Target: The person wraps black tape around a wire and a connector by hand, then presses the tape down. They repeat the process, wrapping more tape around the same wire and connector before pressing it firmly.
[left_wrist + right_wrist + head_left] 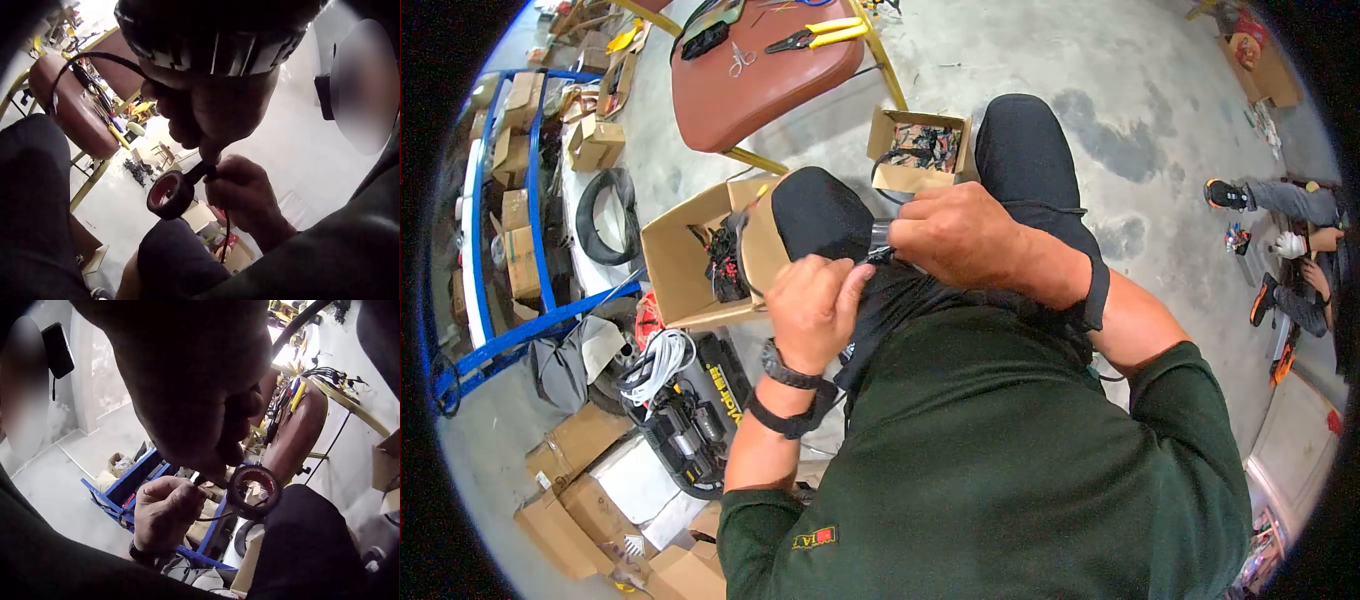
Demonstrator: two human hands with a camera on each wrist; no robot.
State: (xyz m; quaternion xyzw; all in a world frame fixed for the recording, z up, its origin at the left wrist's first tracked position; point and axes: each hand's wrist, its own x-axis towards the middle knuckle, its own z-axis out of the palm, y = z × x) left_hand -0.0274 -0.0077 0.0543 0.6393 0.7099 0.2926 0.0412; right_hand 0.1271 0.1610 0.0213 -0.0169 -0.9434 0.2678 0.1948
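Both hands meet above the lap at a dark join on a thin black cable point(103, 55). The left hand point(805, 310), with a watch on its wrist, pinches the cable between thumb and curled fingers. Opposite it, the right hand point(965, 235) grips the cable at the join with bent fingers. A roll of black electrical tape point(182, 199) with a red core hangs beside the fingertips, a short strip running from it to the join. In the right wrist view the tape roll point(236, 492) sits just past the right fingers. The hands partly hide the join.
Ahead stands a brown chair point(775, 85) bearing yellow-handled pliers point(825, 38) and small scissors point(741, 60). Open cardboard boxes with black leads, one larger point(675, 250) and one smaller point(890, 178), flank the left knee. Blue shelving point(540, 240) is at left; another person point(1290, 205) is at right.
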